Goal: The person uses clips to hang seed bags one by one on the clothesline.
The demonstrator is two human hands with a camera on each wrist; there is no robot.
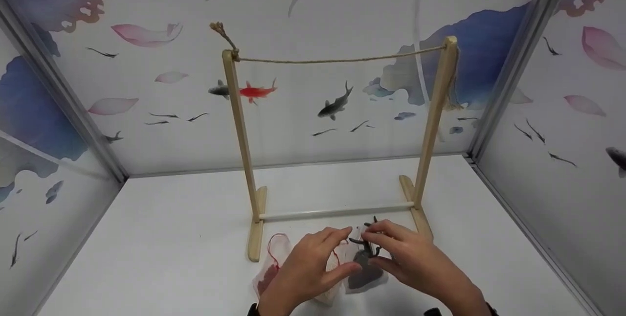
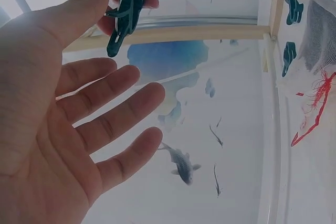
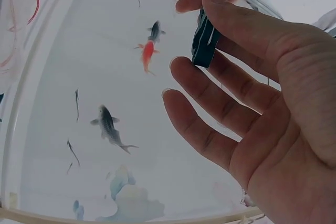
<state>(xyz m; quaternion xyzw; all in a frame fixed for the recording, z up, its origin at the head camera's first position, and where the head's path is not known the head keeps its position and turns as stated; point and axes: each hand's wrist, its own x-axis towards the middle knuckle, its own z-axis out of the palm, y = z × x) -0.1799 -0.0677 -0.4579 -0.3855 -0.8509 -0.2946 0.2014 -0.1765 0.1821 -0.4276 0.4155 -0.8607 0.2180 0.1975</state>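
Between its thumb and fingers, my right hand [image 1: 415,257] pinches a dark green clothespin [image 3: 206,38]. Close on its left is my left hand [image 1: 310,262], thumb near the clothespin and the other fingers spread in the left wrist view. Beneath the hands lies a sheer drawstring pouch with dark contents [image 1: 364,274]. Two more green clothespins, one [image 2: 294,8] above the other [image 2: 289,57] in the left wrist view, lie beside it. A pouch with reddish contents [image 1: 266,279] and a pale pouch [image 1: 326,297] are partly hidden by my left hand.
Behind the hands stands a wooden frame [image 1: 239,135] on two feet, with a twine line [image 1: 313,61] tied across its top and a white rod [image 1: 337,212] low down. Printed panels with fish and petals enclose the white table [image 1: 161,237] at the back and sides.
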